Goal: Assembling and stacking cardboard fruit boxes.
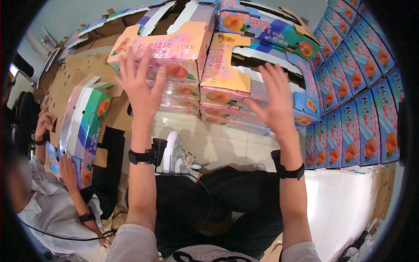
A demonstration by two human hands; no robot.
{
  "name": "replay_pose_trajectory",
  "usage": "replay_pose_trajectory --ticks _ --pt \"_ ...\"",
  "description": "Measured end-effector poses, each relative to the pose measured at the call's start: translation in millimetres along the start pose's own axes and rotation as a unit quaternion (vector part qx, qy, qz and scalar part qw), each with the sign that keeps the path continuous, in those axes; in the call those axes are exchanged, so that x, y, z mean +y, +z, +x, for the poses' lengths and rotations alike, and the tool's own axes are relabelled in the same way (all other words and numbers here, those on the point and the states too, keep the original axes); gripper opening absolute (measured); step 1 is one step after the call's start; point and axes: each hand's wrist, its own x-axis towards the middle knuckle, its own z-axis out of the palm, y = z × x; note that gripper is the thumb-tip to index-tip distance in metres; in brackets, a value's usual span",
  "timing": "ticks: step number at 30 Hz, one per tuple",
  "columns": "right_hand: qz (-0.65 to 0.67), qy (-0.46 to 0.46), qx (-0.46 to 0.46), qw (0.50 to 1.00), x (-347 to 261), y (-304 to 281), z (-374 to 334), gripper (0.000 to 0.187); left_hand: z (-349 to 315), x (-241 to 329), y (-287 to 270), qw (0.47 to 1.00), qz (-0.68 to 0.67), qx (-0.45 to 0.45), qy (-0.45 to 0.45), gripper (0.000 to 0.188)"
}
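Left hand (140, 85), fingers spread, touches the pink peach carton (174, 50) atop the stack; right hand (276, 101), open and empty, hovers beside.

pink-orange peach-print box (174, 50) | blue peach-print boxes (362, 109) | black wristbands (142, 156)

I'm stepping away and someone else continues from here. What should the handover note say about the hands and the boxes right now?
Left hand: open, fingers spread, raised against the front of the pink box on top of the left stack; holding nothing.
Right hand: open, raised in front of the right stack; whether it touches is unclear.
Boxes: folded fruit cartons piled ahead on the floor; more line the blue wall of boxes at right. A co-worker at left handles another box.
Done: several stacked.
Left: neither hand grips a box yet.
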Motion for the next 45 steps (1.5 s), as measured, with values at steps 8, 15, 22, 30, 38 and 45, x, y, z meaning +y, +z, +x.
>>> replay_pose_trajectory --ticks 8,15,22,30,38,45 --pt "-0.137 0.098 -0.143 0.975 27 7 -26 0.094 2 11 7 0.996 -0.088 0.009 0.018 0.043" --pt "-0.149 0.085 -0.143 0.975 16 1 -23 0.084 -1 11 12 0.998 -0.059 0.029 0.011 0.036" --pt "-0.075 0.027 -0.111 0.991 -2 18 -19 0.064 -1 17 13 0.998 -0.055 0.026 0.017 0.034" --pt "-0.017 0.028 -0.116 0.993 3 10 -14 0.055 0 17 17 0.998 -0.056 0.036 0.017 0.034" --pt "-0.221 0.217 -0.018 0.951 77 -3 -39 0.07 -1 16 21 0.997 -0.063 0.046 0.018 0.035" --pt "-0.226 0.275 -0.106 0.928 75 0 -40 0.082 -3 10 23 0.997 -0.06 0.043 0.018 0.037"
